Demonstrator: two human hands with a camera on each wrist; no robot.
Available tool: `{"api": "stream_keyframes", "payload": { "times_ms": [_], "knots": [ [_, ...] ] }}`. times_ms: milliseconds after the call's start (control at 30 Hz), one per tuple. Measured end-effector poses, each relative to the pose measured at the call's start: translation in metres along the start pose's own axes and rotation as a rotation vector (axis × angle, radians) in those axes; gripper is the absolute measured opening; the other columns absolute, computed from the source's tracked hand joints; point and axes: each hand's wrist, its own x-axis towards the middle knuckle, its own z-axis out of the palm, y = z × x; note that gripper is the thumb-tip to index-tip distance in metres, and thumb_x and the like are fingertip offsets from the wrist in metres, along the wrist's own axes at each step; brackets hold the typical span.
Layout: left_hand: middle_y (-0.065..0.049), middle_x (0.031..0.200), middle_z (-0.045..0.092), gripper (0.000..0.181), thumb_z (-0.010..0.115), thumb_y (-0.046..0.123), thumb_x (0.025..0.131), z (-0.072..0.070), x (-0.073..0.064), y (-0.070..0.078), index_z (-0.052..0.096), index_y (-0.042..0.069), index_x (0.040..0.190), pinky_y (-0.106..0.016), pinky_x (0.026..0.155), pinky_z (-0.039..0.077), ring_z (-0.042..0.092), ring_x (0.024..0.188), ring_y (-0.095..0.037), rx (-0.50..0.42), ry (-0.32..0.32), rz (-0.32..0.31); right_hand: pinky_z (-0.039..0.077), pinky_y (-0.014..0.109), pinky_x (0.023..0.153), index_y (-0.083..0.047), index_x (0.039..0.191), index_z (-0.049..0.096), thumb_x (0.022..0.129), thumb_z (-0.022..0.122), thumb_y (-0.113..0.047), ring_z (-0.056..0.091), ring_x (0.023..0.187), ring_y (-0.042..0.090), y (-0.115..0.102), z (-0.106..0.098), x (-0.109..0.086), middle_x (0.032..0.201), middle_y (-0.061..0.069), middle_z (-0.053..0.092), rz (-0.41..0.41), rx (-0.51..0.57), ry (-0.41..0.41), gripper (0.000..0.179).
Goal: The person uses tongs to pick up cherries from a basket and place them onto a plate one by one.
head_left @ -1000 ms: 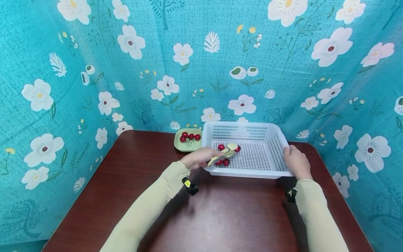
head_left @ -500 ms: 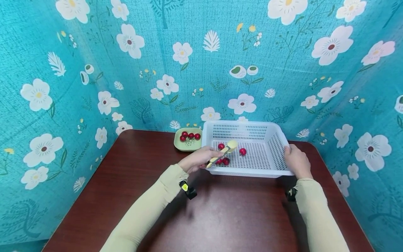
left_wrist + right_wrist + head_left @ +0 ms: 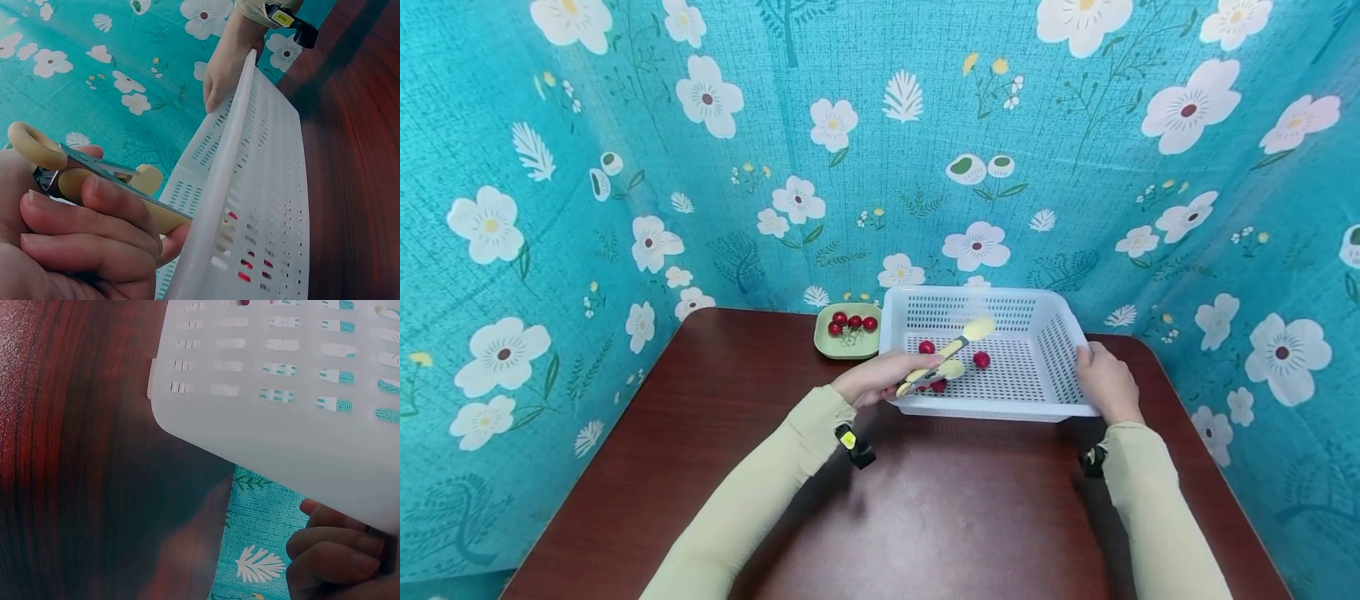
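My left hand [image 3: 880, 377] holds a pair of tongs [image 3: 976, 329] with pale yellow tips over the left part of a white perforated basket [image 3: 985, 410]. The tongs' arms are spread, with nothing between their tips. In the left wrist view, curled fingers wrap the metal and yellow tongs [image 3: 106, 167] beside the basket's rim. Several small red round fruits lie in the basket; one red fruit [image 3: 981, 359] sits right of the tongs, another red fruit [image 3: 927, 347] behind them. Others are partly hidden under the lower tip. My right hand [image 3: 1107, 385] grips the basket's right rim, fingers curled beneath it [image 3: 337, 556].
A light green dish [image 3: 826, 350] with several red fruits and thin green stems stands left of the basket, near the back edge. The dark brown table [image 3: 970, 500] extends in front. A blue floral cloth [image 3: 865, 183] hangs behind and at both sides.
The tongs' tips came together half a second ago and now stand apart, the upper one farther right. The rightmost fruit has shifted slightly right. My right hand stays on the rim.
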Motion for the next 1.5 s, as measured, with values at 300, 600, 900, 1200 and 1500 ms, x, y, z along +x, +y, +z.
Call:
{"api": "stream_keyframes", "payload": {
  "times_ms": [300, 600, 900, 1200, 1500],
  "knots": [
    [0.001, 0.071, 0.053, 0.053, 0.061, 0.052, 0.101, 0.016, 0.019, 0.013, 0.062, 0.005, 0.125, -0.023, 0.044, 0.024, 0.030, 0.046, -0.009, -0.019, -0.062, -0.033, 0.053, 0.060, 0.078, 0.008, 0.147, 0.040, 0.113, 0.028, -0.039, 0.068, 0.094, 0.044, 0.002, -0.001, 0.000, 0.120, 0.035, 0.062, 0.009, -0.005, 0.001, 0.059],
    [-0.001, 0.081, 0.063, 0.053, 0.059, 0.052, 0.102, 0.017, 0.004, 0.023, 0.065, 0.007, 0.128, -0.024, 0.045, 0.024, 0.032, 0.048, -0.011, 0.016, -0.060, 0.012, 0.053, 0.060, 0.077, 0.008, 0.145, 0.041, 0.113, 0.029, -0.038, 0.068, 0.094, 0.044, -0.002, -0.002, -0.001, 0.120, 0.035, 0.061, -0.006, -0.006, 0.008, 0.057],
    [-0.001, 0.071, 0.055, 0.053, 0.062, 0.052, 0.100, 0.015, -0.004, 0.021, 0.064, 0.006, 0.128, -0.021, 0.041, 0.024, 0.036, 0.044, -0.009, 0.000, -0.143, -0.002, 0.054, 0.064, 0.080, 0.008, 0.147, 0.039, 0.113, 0.029, -0.040, 0.067, 0.097, 0.046, -0.001, -0.004, -0.001, 0.124, 0.036, 0.060, -0.004, 0.000, -0.003, 0.060],
    [-0.007, 0.079, 0.061, 0.037, 0.060, 0.047, 0.102, 0.034, 0.016, 0.026, 0.064, 0.015, 0.122, -0.021, 0.043, 0.022, 0.036, 0.047, -0.008, -0.007, -0.194, -0.044, 0.053, 0.062, 0.080, 0.007, 0.148, 0.039, 0.113, 0.027, -0.041, 0.067, 0.097, 0.045, 0.002, 0.001, -0.001, 0.124, 0.035, 0.060, 0.009, -0.003, -0.007, 0.061],
    [-0.001, 0.064, 0.050, 0.053, 0.063, 0.041, 0.101, 0.041, 0.025, 0.023, 0.060, 0.002, 0.136, -0.023, 0.043, 0.023, 0.033, 0.045, -0.012, 0.062, -0.143, -0.060, 0.054, 0.062, 0.080, 0.008, 0.148, 0.038, 0.113, 0.028, -0.040, 0.068, 0.097, 0.046, 0.000, 0.000, -0.001, 0.124, 0.036, 0.060, 0.011, -0.001, -0.006, 0.061]
  ]
}}
